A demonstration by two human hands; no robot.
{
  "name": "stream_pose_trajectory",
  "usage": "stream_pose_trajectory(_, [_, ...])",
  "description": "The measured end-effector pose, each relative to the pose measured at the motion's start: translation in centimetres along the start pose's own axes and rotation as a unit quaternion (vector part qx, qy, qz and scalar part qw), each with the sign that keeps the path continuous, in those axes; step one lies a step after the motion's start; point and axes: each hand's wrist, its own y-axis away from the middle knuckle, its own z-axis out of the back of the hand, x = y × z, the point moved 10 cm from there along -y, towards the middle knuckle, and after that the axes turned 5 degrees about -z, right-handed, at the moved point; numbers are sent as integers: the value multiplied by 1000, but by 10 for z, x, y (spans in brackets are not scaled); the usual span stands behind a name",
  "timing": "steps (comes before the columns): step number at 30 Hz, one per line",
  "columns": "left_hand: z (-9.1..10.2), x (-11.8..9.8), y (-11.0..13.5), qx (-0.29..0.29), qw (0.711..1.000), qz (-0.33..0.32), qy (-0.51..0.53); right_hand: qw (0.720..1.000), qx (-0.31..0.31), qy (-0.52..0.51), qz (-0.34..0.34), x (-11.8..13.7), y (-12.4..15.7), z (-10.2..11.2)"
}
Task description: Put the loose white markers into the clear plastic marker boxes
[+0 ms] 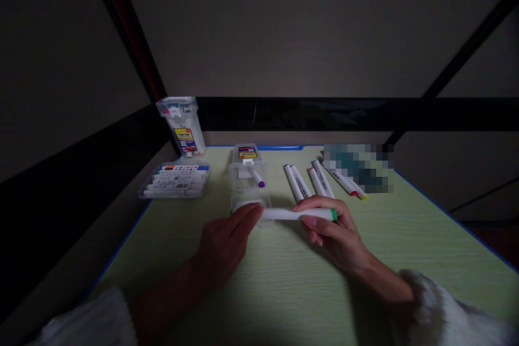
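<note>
A white marker [284, 214] with green ends lies level across both my hands above the table. My right hand [340, 235] pinches it near its right end between thumb and fingers. Fingers of my left hand [227, 235] close round the left end and cover part of it. Just behind, a clear plastic marker case [248, 173] lies on its side with its mouth toward me. One purple-capped marker [256, 177] rests in it. The case's clear lid [265, 203] sits in front, partly hidden by my left hand.
Several white markers [298, 183] lie loose right of the case, more [322, 179] beside them. Red- and yellow-tipped markers [346, 184] lie near a blurred patch. At left stand an upright marker case [185, 130] and a flat full one [176, 179]. The pale green table [275, 286] has blue edges.
</note>
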Motion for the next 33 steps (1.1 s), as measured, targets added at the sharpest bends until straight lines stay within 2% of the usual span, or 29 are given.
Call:
stream_pose_trajectory(20, [-4,3,-4,7,999,38,-14,999,50,-7,17,0,1,-9])
stream_pose_trajectory(29, [-8,9,-4,14,998,67,15,991,133,18,7,2,3,-29])
stream_pose_trajectory(33, [-6,10,-3,10,998,68,13,984,173,32,23,7,5,-38])
